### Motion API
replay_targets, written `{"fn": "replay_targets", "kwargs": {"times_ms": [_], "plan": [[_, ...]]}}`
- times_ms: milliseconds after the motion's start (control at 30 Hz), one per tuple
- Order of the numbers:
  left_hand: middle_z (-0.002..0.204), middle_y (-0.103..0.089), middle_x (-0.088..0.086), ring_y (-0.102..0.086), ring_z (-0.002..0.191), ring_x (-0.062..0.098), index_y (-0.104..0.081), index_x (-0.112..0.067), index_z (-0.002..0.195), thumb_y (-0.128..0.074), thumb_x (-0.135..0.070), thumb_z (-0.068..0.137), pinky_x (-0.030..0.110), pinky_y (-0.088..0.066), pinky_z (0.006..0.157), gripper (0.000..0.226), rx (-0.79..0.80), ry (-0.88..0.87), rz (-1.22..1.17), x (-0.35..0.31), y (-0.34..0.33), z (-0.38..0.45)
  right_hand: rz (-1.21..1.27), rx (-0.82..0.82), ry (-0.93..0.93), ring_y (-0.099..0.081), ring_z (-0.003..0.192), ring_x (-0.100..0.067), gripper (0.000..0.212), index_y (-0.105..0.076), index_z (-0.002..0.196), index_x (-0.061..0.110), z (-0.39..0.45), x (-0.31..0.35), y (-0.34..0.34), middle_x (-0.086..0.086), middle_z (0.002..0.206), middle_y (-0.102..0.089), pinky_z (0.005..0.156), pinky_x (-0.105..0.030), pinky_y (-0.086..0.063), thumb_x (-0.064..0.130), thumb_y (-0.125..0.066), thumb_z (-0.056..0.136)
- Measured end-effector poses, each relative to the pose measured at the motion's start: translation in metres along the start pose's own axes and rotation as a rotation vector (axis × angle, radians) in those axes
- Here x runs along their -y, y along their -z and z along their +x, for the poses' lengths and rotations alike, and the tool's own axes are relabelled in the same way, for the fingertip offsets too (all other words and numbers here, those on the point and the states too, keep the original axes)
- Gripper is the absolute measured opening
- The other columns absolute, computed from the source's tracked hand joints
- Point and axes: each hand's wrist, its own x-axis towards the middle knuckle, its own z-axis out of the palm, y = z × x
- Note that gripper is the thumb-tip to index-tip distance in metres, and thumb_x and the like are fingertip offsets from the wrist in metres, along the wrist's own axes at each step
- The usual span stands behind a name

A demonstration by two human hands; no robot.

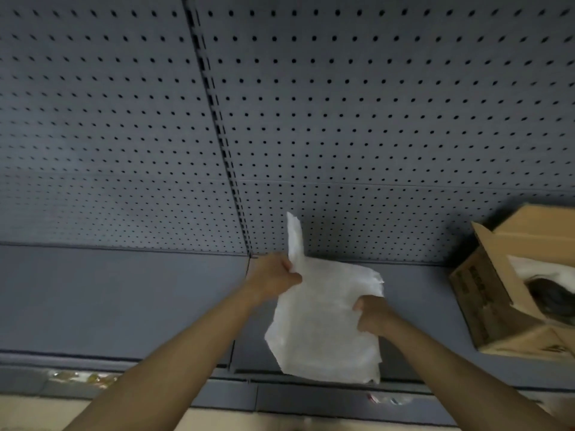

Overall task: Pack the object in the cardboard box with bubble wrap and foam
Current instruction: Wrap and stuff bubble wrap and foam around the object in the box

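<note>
I hold a white foam sheet [323,325] in the air above a grey shelf [124,300]. My left hand [272,279] pinches its upper left corner, where a strip sticks upward. My right hand [375,315] grips its right edge. An open cardboard box [491,303] stands on the shelf at the far right, tilted toward me. Inside it lies a dark object [552,298] on white wrapping [535,267]; the frame edge cuts off part of the box.
A grey pegboard wall [342,119] rises behind the shelf, with a slotted upright [217,126] running down its middle. The shelf's front lip [280,387] carries small labels. A pale floor strip shows along the bottom edge.
</note>
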Motion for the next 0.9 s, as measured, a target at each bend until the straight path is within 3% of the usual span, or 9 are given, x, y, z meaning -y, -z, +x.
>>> {"fn": "replay_targets", "kwargs": {"times_ms": [100, 167, 200, 367, 467, 567, 767, 833, 900], "plan": [[0.096, -0.061, -0.001, -0.057, 0.084, 0.011, -0.063, -0.016, 0.097, -0.07, -0.028, 0.083, 0.021, -0.047, 0.073, 0.02, 0.167, -0.084, -0.056, -0.018, -0.04, 0.005, -0.006, -0.057, -0.064, -0.052, 0.123, -0.022, 0.039, -0.055, 0.128, 0.011, -0.001, -0.029, 0.008, -0.007, 0.135, -0.053, 0.103, -0.026, -0.043, 0.012, -0.056, 0.089], [0.111, -0.063, -0.002, -0.057, 0.098, 0.01, -0.063, -0.018, 0.111, -0.071, -0.035, 0.084, 0.019, -0.048, 0.081, 0.033, 0.384, -0.135, -0.05, -0.025, -0.068, 0.008, -0.024, -0.108, -0.048, -0.058, 0.106, -0.022, 0.015, -0.064, 0.095, 0.012, -0.006, -0.046, 0.008, -0.004, 0.104, -0.063, 0.093, -0.027, -0.046, 0.02, -0.052, 0.093], [0.119, -0.062, -0.002, -0.057, 0.105, 0.011, -0.063, -0.018, 0.116, -0.071, -0.036, 0.084, 0.021, -0.048, 0.088, 0.038, 0.47, -0.147, -0.017, -0.023, -0.081, 0.01, -0.031, -0.128, -0.043, -0.056, 0.101, -0.022, 0.019, -0.061, 0.082, 0.013, -0.009, -0.053, 0.007, -0.004, 0.091, -0.061, 0.09, -0.027, -0.044, 0.02, -0.05, 0.095], [0.133, -0.056, 0.003, -0.053, 0.121, 0.017, -0.057, -0.018, 0.125, -0.069, -0.034, 0.086, 0.031, -0.046, 0.103, 0.045, 0.568, -0.063, 0.114, 0.008, -0.115, 0.018, -0.011, -0.208, -0.111, -0.044, 0.133, -0.026, 0.038, -0.047, 0.137, 0.006, -0.009, -0.073, 0.01, -0.013, 0.145, -0.044, 0.114, -0.033, -0.032, 0.013, -0.042, 0.099], [0.136, -0.053, 0.004, -0.05, 0.125, 0.018, -0.055, -0.016, 0.128, -0.068, -0.029, 0.088, 0.029, -0.046, 0.102, 0.045, 0.558, -0.044, 0.122, 0.021, -0.119, 0.02, 0.011, -0.244, -0.042, -0.051, 0.125, -0.025, 0.037, -0.056, 0.128, 0.007, -0.005, -0.072, 0.014, -0.012, 0.137, -0.052, 0.109, -0.032, -0.039, 0.003, -0.046, 0.093], [0.137, -0.053, 0.004, -0.05, 0.125, 0.017, -0.054, -0.015, 0.129, -0.066, -0.025, 0.089, 0.024, -0.044, 0.097, 0.043, 0.53, -0.054, 0.104, 0.027, -0.121, 0.021, -0.049, -0.325, 0.225, -0.05, 0.123, -0.028, 0.038, -0.062, 0.117, 0.006, 0.005, -0.065, 0.018, -0.012, 0.131, -0.054, 0.107, -0.034, -0.041, -0.004, -0.056, 0.081], [0.139, -0.046, 0.006, -0.047, 0.127, 0.02, -0.054, -0.012, 0.13, -0.06, -0.023, 0.093, 0.026, -0.037, 0.105, 0.039, 0.472, -0.131, 0.214, 0.037, -0.129, 0.013, -0.541, -0.331, 0.579, 0.001, 0.15, -0.026, 0.048, -0.048, 0.133, 0.008, 0.036, -0.023, 0.014, -0.008, 0.161, -0.007, 0.12, -0.035, 0.006, -0.008, -0.048, 0.088], [0.14, -0.044, 0.006, -0.043, 0.13, 0.021, -0.054, -0.011, 0.13, -0.058, -0.02, 0.093, 0.026, -0.033, 0.109, 0.038, 0.467, -0.139, 0.243, 0.044, -0.131, 0.009, -0.627, -0.314, 0.608, 0.003, 0.15, -0.026, 0.043, -0.046, 0.135, 0.007, 0.045, -0.012, 0.011, -0.008, 0.162, -0.006, 0.117, -0.034, 0.012, -0.001, -0.041, 0.093], [0.141, -0.043, 0.005, -0.041, 0.132, 0.021, -0.053, -0.011, 0.13, -0.058, -0.018, 0.093, 0.027, -0.031, 0.111, 0.038, 0.472, -0.138, 0.26, 0.053, -0.132, 0.008, -0.636, -0.23, 0.561, -0.014, 0.148, -0.026, 0.043, -0.041, 0.139, 0.008, 0.05, -0.01, 0.007, -0.01, 0.158, -0.02, 0.122, -0.037, 0.006, 0.01, -0.039, 0.096]]}}
